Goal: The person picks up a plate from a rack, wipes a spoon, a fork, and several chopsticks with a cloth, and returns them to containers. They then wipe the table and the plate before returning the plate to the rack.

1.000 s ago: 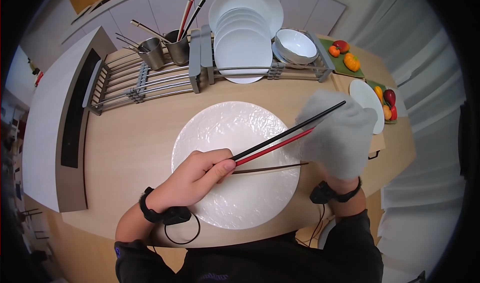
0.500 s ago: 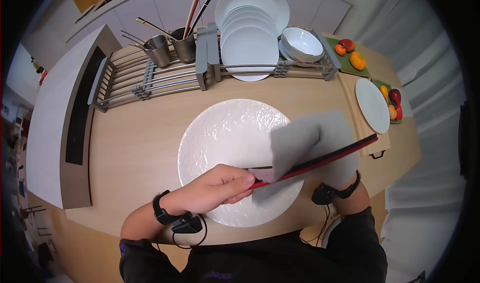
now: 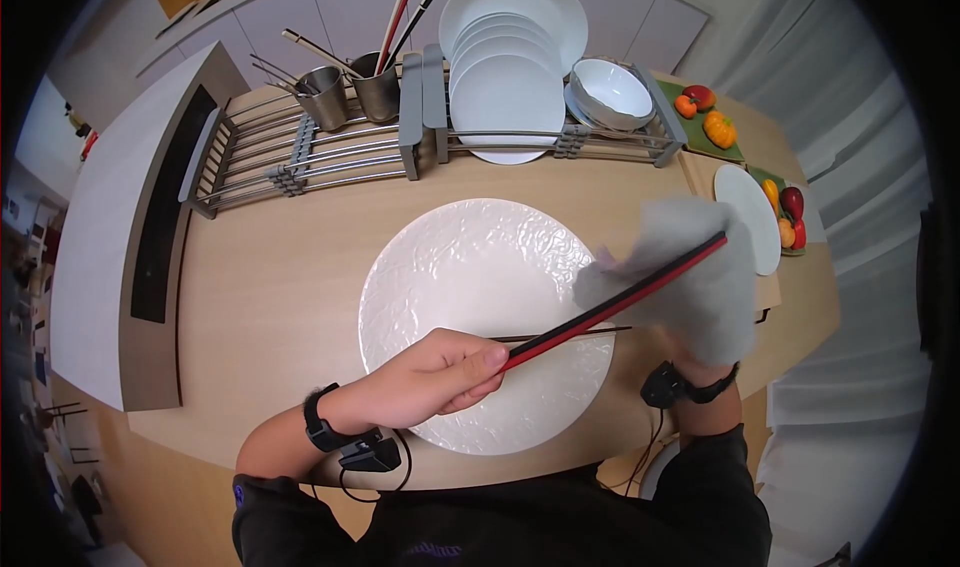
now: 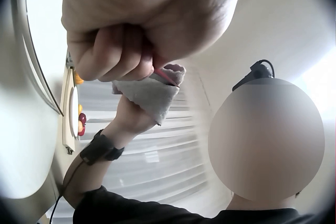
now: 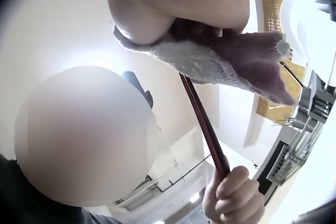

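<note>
My left hand (image 3: 435,375) grips a black and a red chopstick (image 3: 610,310) by one end, held side by side over a large textured white plate (image 3: 480,257). Grey cloth (image 3: 700,267) covers my right hand (image 5: 178,3), which holds it around the far part of the chopsticks. The right wrist view shows the dark red sticks (image 5: 202,119) running from the cloth (image 5: 210,61) down to the left fist (image 5: 236,198). A thin dark line, perhaps a shadow or another stick, crosses the plate below them.
Behind the plate stands a metal rack (image 3: 300,177) with two steel cups (image 3: 324,102) of utensils, upright white plates (image 3: 505,102) and a bowl (image 3: 610,95). Right are a white oval plate (image 3: 750,217) and green boards (image 3: 715,139) with colourful vegetables. A white box-like unit (image 3: 110,257) stands left.
The left hand has moved slightly right and down, and the spread chopsticks now lie together. The cloth-covered right hand moved in toward the left hand, then back out right along the sticks.
</note>
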`<state>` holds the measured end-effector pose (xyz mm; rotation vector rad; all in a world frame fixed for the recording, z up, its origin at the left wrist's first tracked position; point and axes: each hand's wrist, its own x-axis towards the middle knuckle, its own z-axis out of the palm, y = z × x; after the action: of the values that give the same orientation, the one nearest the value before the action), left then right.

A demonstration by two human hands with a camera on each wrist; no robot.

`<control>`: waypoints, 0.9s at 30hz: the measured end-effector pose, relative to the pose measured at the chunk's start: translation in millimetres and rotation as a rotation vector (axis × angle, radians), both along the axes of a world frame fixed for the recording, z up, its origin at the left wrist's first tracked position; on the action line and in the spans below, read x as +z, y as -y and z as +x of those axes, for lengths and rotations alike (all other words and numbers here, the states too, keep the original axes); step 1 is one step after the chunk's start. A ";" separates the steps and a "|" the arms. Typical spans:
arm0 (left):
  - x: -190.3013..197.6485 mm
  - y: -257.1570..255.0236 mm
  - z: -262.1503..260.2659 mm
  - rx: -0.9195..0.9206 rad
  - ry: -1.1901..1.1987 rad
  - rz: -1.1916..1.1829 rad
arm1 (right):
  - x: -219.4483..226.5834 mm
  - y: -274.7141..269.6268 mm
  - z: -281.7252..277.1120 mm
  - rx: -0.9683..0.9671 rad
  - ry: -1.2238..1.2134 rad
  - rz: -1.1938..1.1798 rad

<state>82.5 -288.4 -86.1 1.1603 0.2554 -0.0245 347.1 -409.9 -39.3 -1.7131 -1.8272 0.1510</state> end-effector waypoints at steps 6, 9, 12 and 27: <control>-7.0 2.5 4.0 0.062 -0.076 -0.021 | -43.9 -3.0 -9.0 0.159 -0.896 -0.187; -2.0 7.1 3.5 0.113 -0.066 0.075 | -51.4 -6.1 -4.4 0.160 -1.087 -0.356; 2.3 8.3 3.4 0.109 -0.029 0.146 | -52.2 -13.4 2.8 0.261 -0.816 -0.330; 8.6 5.9 1.1 0.271 -0.022 0.698 | -17.9 -15.0 23.7 0.211 -0.524 0.141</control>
<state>83.6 -294.3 -77.5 1.8081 0.4595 0.3127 370.8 -395.0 -57.2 -1.2324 -1.5708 0.4967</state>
